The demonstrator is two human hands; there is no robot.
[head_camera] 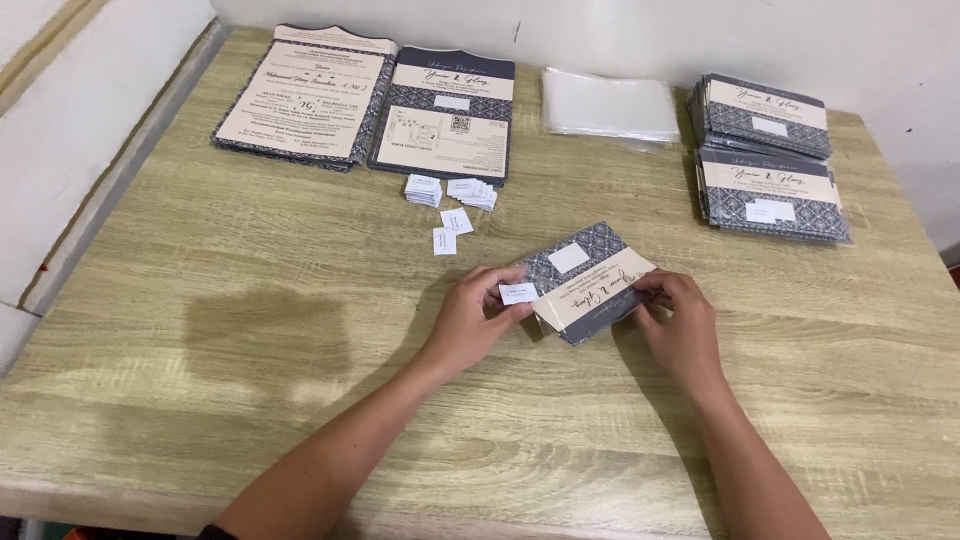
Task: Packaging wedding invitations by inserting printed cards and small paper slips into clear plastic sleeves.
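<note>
home craft desk | wood-look table [250, 330] | card stacks [770, 150] | white wall [700, 35]

- Folded card [588, 283]: dark patterned cover with a cream band and a blank white patch, lying tilted on the worktop [250, 330], near its middle.
- Small white label [518, 293]: rectangular slip, at the card's left edge.

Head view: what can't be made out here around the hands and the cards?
- Left hand: its fingers touch a small white label; whether it is stuck down or loose cannot be told.
- Folded card: its right end is covered by the right hand.
- Card stacks: counts are not readable; edges are too fine.
- Clear sleeves: number unclear, being transparent and overlapping.
- Forearms: cut off by the bottom edge.
</note>
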